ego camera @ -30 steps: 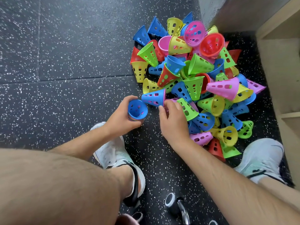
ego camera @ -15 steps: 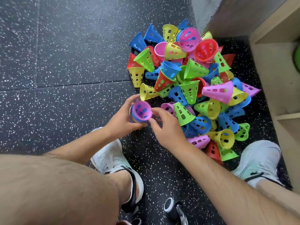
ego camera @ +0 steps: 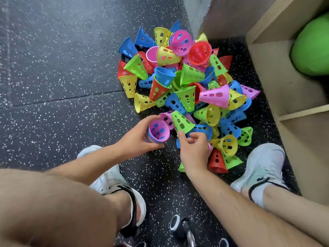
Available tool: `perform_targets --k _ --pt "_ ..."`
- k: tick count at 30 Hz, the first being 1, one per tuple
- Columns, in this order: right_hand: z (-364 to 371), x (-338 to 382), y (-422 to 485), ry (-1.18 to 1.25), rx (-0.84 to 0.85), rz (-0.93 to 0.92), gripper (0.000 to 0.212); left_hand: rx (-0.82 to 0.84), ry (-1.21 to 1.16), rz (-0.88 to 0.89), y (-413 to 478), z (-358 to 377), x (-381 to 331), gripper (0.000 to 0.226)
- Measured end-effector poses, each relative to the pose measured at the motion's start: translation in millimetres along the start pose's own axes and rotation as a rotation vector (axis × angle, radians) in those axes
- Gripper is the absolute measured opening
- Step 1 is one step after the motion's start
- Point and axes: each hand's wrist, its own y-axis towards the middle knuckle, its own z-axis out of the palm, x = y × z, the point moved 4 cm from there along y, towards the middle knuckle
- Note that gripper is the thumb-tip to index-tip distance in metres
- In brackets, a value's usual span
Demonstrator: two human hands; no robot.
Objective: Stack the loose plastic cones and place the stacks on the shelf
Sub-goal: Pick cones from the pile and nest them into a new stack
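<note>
Head view: left hand (ego camera: 137, 139) wraps nested cone stack (ego camera: 158, 131), pink innermost, mouth toward camera. Right hand (ego camera: 195, 151) just right of stack, fingers curled, index tip at green cone (ego camera: 182, 122) rim; hold unclear. Loose pile (ego camera: 187, 82) beyond both hands, far edge near shelf (ego camera: 267, 77). Open floor (ego camera: 53, 72) left of stack.

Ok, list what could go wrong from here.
The green cone by the right hand leans on other cones; pulling it may scatter them. The left hand alone holds the stack; pushing another cone in might knock it loose. The right shoe sits near a red cone; a step could crush it.
</note>
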Motion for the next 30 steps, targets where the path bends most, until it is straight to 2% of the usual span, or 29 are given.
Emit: perform_targets --k 4,7,11,18,20,25,30 --pt "-2.0 3.5 17.2 -0.088 0.024 -0.042 0.018 0.000 0.004 0.007 2.7 6.1 -6.7 0.091" --pt "-3.3 2.8 15.5 -0.057 0.025 -0.062 0.016 0.007 0.009 -0.001 0.1 7.7 -8.0 0.092" --pt "-11.0 2.2 3.2 -0.028 0.019 -0.240 0.012 0.008 0.002 -0.019 -3.0 8.5 -5.3 0.093" --pt "-18.8 2.4 -8.8 -0.134 0.184 -0.540 0.018 0.021 -0.001 -0.041 -2.8 12.6 -6.4 0.084" --pt "-16.5 -1.7 -12.5 -0.133 0.260 -0.583 0.016 0.039 0.003 -0.036 -1.3 15.7 -6.9 0.095" --pt "-25.4 -7.0 -9.1 -0.059 0.412 -0.337 0.024 0.051 0.022 -0.041 -0.5 18.8 -6.6 0.095" --pt "-38.6 -8.4 -8.1 -0.078 0.424 -0.300 0.021 0.065 0.029 -0.021 8.0 28.4 -18.0 0.093"
